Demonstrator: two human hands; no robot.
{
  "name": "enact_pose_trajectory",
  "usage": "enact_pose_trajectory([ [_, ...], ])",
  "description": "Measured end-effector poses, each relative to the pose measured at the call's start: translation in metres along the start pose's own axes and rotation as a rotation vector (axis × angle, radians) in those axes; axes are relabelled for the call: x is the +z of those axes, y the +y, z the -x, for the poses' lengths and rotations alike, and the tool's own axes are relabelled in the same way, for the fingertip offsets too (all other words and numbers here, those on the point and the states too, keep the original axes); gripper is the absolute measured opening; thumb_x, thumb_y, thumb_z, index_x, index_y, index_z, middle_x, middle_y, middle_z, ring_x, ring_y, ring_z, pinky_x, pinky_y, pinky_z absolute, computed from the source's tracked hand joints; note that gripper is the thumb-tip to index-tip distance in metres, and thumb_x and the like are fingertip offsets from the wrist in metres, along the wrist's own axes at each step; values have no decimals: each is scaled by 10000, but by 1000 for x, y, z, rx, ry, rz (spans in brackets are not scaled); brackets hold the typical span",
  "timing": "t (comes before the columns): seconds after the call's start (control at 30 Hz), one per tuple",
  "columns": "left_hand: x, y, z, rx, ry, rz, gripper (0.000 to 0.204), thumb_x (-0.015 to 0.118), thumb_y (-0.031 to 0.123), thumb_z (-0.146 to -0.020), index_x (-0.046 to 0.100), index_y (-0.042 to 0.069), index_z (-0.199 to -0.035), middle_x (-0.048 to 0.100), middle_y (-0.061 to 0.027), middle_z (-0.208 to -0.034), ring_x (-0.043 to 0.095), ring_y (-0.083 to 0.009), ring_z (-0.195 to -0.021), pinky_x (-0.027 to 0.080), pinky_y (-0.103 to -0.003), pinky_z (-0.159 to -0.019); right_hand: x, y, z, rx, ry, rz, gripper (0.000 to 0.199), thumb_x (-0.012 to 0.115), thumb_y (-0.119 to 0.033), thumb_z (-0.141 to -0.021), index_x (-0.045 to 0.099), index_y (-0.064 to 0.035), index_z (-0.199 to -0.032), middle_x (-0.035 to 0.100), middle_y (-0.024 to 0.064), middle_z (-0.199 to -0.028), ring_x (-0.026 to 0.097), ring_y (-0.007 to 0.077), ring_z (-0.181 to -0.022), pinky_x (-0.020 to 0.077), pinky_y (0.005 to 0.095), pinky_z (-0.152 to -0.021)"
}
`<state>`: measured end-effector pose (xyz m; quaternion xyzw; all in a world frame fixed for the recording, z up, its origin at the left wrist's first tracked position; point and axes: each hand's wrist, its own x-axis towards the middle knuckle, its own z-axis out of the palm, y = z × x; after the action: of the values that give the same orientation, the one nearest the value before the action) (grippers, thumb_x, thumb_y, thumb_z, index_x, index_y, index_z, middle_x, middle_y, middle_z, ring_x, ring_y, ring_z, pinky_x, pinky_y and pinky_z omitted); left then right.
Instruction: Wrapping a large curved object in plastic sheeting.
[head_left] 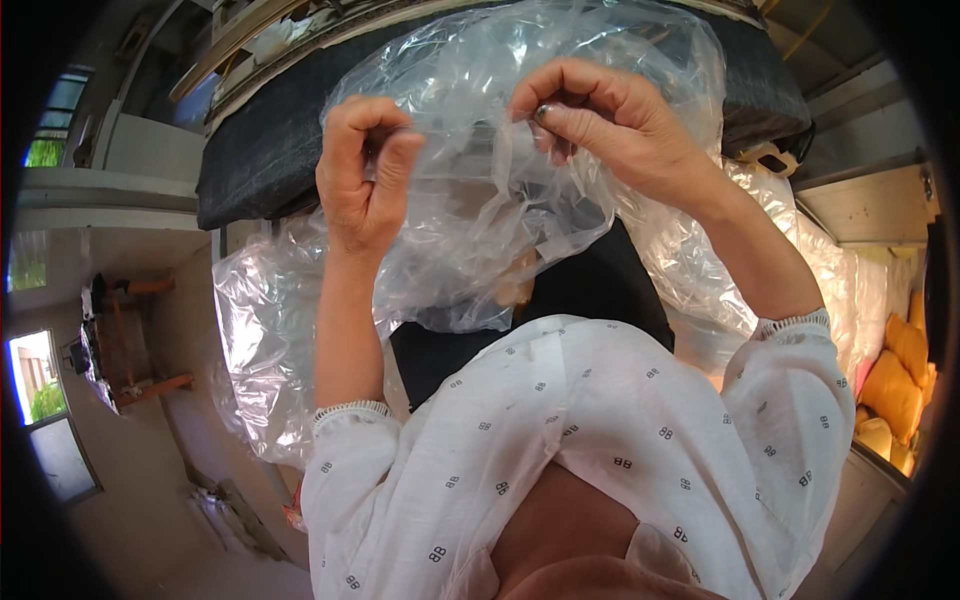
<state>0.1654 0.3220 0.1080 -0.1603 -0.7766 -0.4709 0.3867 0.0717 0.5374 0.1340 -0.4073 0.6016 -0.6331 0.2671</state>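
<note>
Seen from above, a person in a white patterned blouse (590, 420) works a clear plastic bag (470, 230) held up in the middle of the frame. The left hand (362, 170), just left of centre in the upper half, has its fingers curled in and its thumb pressed to them, the grip pinching a fold of the thin film. The right hand (610, 120), upper centre-right, is likewise closed, its fingertips pinching the film near the bag's upper edge. The two hands sit near each other, with bunched plastic stretched between them. The bag hangs down in crumpled folds toward the person's chest and hides much of a dark padded slab (260, 160) that runs across the top of the frame behind it. More clear plastic sheeting (260, 340) billows at the lower left of the bag and along the right side. At the far right edge lie several yellow cushions (895, 385). At the far left, a wooden rack (125, 340) stands near a bright window (30, 375).
</note>
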Motion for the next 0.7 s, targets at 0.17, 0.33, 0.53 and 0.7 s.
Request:
enact_pose_trajectory([
  [0.17,2,28,-1,-227,-62,-59,137,708,57,-741,610,28,-833,515,44,-722,336,-9,-542,238,-157,-477,-9,-7,-20,-232,-5,214,166,485,-71,-875,581,-44,-1007,586,7,-852,533,88,-731,442,218,-661],
  [0.33,10,39,2,-362,107,93,133,683,42,-769,648,11,-892,566,53,-738,379,16,-563,272,-131,-488,-41,25,-41,-401,162,1098,254,457,-229,-911,575,-68,-1067,609,62,-961,565,213,-867,439,337,-779],
  [0.53,5,30,-1,-438,93,114,187,654,45,-799,646,2,-981,614,28,-819,482,1,-668,359,-121,-576,-1,46,31,478,-1035,252,518,358,-483,-906,602,-26,-915,608,80,-730,576,171,-735,462,339,-694],
  [0.7,16,28,-13,-433,-20,180,177,622,41,-820,645,3,-992,635,10,-858,524,-17,-733,399,-135,-645,-10,14,-11,88,-119,180,374,493,-394,-876,583,-42,-961,598,37,-873,566,136,-754,457,264,-704],
])
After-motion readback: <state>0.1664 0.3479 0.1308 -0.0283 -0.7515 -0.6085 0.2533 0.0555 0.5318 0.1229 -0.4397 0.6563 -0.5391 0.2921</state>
